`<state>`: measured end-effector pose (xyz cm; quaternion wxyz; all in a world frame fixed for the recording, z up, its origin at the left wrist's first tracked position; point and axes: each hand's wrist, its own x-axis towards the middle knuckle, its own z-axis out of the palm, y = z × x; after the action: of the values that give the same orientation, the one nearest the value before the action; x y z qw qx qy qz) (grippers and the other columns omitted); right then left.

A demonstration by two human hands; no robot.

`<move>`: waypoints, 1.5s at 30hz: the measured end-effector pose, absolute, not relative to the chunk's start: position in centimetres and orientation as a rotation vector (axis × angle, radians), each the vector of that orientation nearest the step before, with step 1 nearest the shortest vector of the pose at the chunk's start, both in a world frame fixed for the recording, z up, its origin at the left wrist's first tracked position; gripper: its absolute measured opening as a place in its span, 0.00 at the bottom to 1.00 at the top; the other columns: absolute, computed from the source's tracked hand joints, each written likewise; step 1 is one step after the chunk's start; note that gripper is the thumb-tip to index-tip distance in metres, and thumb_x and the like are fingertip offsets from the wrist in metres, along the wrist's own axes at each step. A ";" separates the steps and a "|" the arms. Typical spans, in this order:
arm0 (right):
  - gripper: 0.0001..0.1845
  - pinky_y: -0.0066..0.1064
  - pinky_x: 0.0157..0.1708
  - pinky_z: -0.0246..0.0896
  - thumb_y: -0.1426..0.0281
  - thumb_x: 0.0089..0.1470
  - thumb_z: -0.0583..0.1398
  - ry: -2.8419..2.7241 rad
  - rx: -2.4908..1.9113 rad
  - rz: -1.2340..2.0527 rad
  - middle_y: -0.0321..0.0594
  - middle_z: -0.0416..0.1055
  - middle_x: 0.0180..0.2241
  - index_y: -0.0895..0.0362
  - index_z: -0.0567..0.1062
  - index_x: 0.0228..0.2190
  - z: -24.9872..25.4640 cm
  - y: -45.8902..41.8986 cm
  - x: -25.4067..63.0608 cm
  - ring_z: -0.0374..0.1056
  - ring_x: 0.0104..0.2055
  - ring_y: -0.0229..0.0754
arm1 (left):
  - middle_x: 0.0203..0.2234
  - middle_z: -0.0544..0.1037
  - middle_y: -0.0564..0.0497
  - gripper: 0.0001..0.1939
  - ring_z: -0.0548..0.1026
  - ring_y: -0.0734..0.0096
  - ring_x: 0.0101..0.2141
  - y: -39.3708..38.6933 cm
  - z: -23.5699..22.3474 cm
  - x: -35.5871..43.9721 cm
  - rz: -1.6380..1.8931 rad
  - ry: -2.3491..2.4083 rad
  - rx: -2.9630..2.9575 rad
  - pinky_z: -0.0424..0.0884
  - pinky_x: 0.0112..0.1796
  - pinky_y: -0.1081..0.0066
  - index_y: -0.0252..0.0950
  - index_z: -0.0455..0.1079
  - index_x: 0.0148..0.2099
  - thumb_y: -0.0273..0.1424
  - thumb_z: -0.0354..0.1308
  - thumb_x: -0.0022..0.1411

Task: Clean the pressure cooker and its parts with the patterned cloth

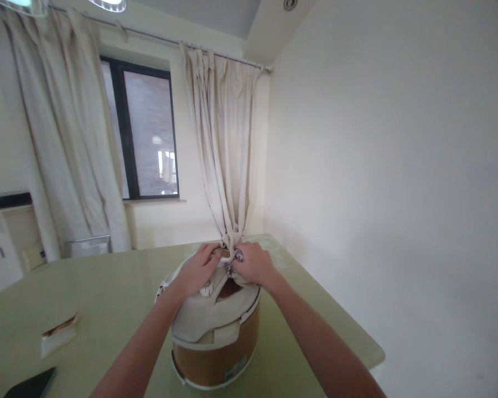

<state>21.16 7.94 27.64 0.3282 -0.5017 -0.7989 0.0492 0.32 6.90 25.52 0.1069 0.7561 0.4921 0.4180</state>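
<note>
A round rice cooker (216, 342) with a cream lid and a tan wood-look body stands on the pale green table (108, 293). Both my hands rest on the far side of its lid. My left hand (197, 271) lies curled over the lid's left rear, its fingers bent around a small part there. My right hand (253, 264) is closed in a pinch on a small dark and white piece at the lid's back edge. What that piece is I cannot make out.
A small cream and brown object (58, 334) lies on the table to the left. A dark flat phone (31, 384) sits at the near left edge. Behind the table hang cream curtains (224, 155) beside a dark window (145, 132). A white wall (390, 193) runs along the right.
</note>
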 end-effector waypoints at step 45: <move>0.25 0.52 0.60 0.55 0.50 0.69 0.53 -2.299 -1.354 -0.391 0.48 0.79 0.51 0.51 0.80 0.49 27.1 -2.1 22.7 0.66 0.59 0.55 | 0.54 0.83 0.46 0.25 0.76 0.62 0.59 8.6 26.5 1.3 1.300 1.623 2.058 0.65 0.65 0.62 0.38 0.79 0.53 0.35 0.43 0.67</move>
<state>22.69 -2.07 27.08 0.2209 -0.4898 -0.8314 -0.1415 1.26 8.58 26.52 0.1075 0.6993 0.5516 0.4418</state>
